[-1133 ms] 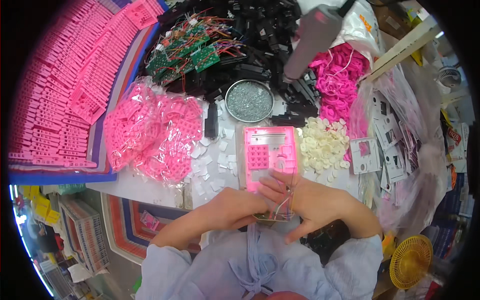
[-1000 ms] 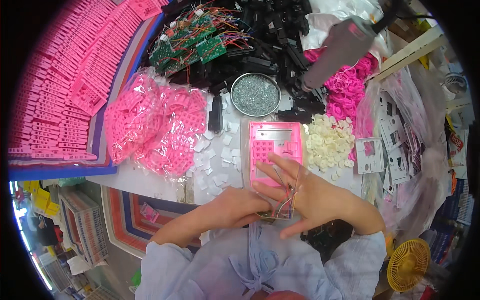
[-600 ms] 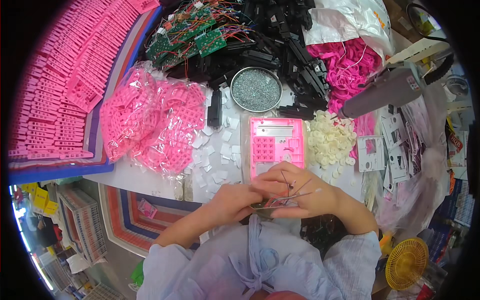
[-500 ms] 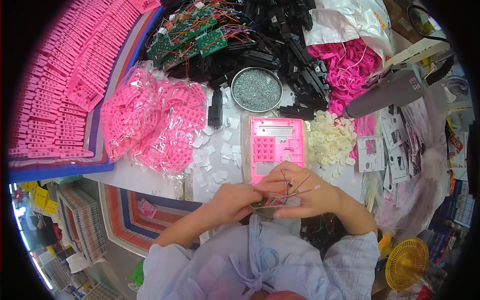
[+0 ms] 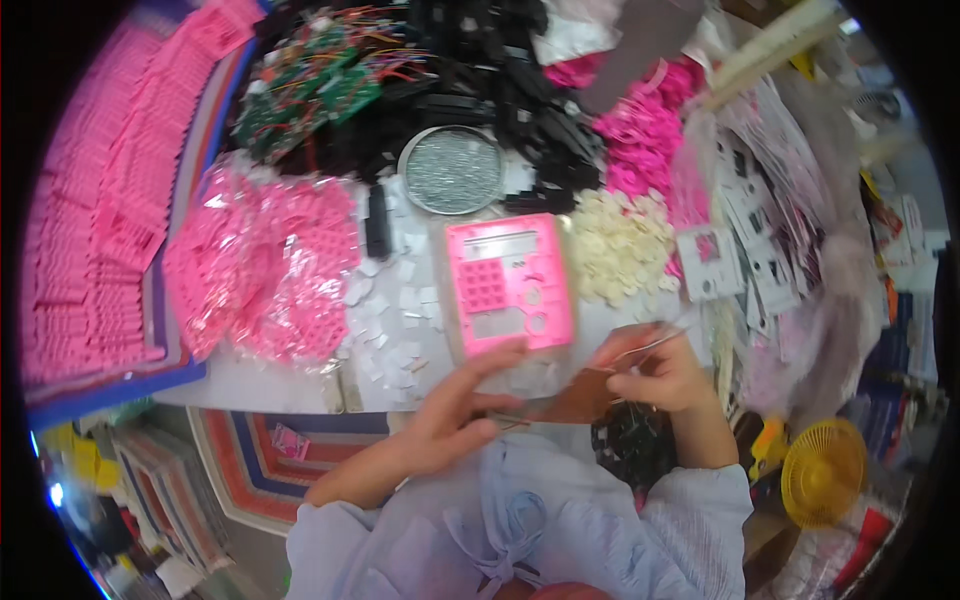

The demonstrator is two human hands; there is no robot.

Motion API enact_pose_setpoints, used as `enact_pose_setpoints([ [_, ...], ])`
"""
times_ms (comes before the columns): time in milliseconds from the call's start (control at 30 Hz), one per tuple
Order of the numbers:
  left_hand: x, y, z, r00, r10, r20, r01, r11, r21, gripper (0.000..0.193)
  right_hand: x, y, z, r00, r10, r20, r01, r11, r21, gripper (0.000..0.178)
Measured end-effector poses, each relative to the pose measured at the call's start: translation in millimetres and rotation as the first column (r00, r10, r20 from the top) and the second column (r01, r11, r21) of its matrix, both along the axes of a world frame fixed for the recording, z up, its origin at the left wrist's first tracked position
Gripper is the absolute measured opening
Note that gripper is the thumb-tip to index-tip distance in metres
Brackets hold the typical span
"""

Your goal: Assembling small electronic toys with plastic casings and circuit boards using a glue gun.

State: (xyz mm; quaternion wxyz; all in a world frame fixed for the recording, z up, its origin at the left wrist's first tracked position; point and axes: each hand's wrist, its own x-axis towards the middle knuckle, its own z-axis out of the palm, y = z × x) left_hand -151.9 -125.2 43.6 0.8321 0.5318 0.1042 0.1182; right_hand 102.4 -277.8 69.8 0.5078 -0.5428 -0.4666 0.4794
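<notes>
A pink plastic casing [image 5: 556, 285], with square openings and a clear window, lies in front of me on a pad. My left hand [image 5: 450, 415] is at its near left corner, fingers apart, with the fingertips at the casing's edge. A thin reddish strand shows near the left thumb. My right hand [image 5: 662, 372] is closed on thin wires [image 5: 655, 343] to the right of the casing's near edge. Next to these fingers is a brown flat piece [image 5: 578, 400], smeared by motion; whether it is attached to the wires I cannot tell.
Behind the casing stands a round tin [image 5: 408, 165] of small metal screws. Cream discs [image 5: 620, 245] lie to the right, white squares [image 5: 385, 325] and bagged pink parts [image 5: 300, 270] to the left. Black parts [image 5: 480, 60] and green circuit boards [image 5: 345, 95] fill the back. A grey tool [image 5: 640, 45] hangs overhead.
My hands, together over the wired piece before, have parted. The left has opened toward the casing; the right has moved right with wires. The whole view has shifted and blurred.
</notes>
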Motion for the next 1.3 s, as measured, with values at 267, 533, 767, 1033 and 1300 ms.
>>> enact_pose_setpoints([
  [267,-35,37,-21,0.960,0.277,-0.039,-0.251,0.915,0.315,0.033,19,-144,-29,0.714,0.223,0.663,0.224,0.825,-0.518,0.016],
  [533,-47,65,-2,0.931,0.365,-0.027,-0.290,0.781,0.553,0.020,-57,-291,-252,0.542,-0.731,0.414,0.819,0.350,-0.455,0.013],
  [767,-43,72,-13,0.943,0.332,-0.011,-0.268,0.781,0.564,0.015,-91,-368,-246,0.229,-0.909,-0.348,0.302,0.406,-0.862,0.020],
  [1033,2,46,-6,0.986,0.159,-0.047,-0.099,0.791,0.603,0.011,-42,-260,-279,0.114,-0.889,-0.444,0.685,0.394,-0.613,0.033],
  [1300,-4,6,-1,0.969,0.213,-0.123,-0.071,0.721,0.689,0.011,41,-126,-332,0.601,-0.798,0.043,0.673,0.476,-0.566,0.040],
])
